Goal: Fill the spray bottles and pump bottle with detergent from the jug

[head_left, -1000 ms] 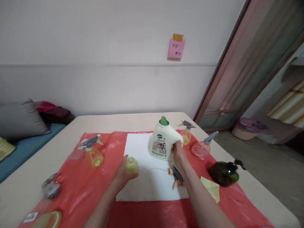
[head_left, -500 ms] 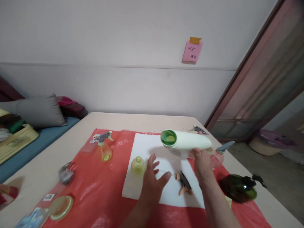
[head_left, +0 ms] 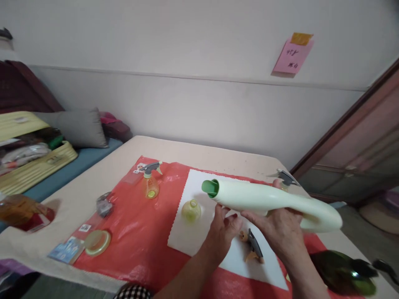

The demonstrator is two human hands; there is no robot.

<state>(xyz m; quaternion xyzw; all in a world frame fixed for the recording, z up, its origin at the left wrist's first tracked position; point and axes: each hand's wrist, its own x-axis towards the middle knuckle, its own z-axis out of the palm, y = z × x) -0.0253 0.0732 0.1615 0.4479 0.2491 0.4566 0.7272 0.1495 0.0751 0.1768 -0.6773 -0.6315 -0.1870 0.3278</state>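
Observation:
My right hand (head_left: 282, 230) grips a long, pale green plastic watering can or similar hollow vessel (head_left: 249, 195), tilted nearly level above the mat. Its dark green opening and lip point left, and its narrower curved part extends right. At the underside near the opening, my left hand (head_left: 222, 234) has its fingers curled against the body. Below lies a white scallop-edged mat (head_left: 183, 238). On it stand a small yellow-green bottle without a top (head_left: 191, 211) and, under my hands, a grey and orange spray head (head_left: 254, 245) lying loose.
Red plastic sheeting (head_left: 134, 232) covers much of the table. An orange spray bottle (head_left: 151, 185), a round lid (head_left: 97, 243) and a crumpled clear item (head_left: 104, 205) lie left. A dark green pump bottle (head_left: 343, 272) lies right; an amber-liquid bottle (head_left: 23, 211) is far left.
The pale green vessel has swung to show its full length and opening side-on. My left hand has moved up from open in the air to its underside. The view has shifted left.

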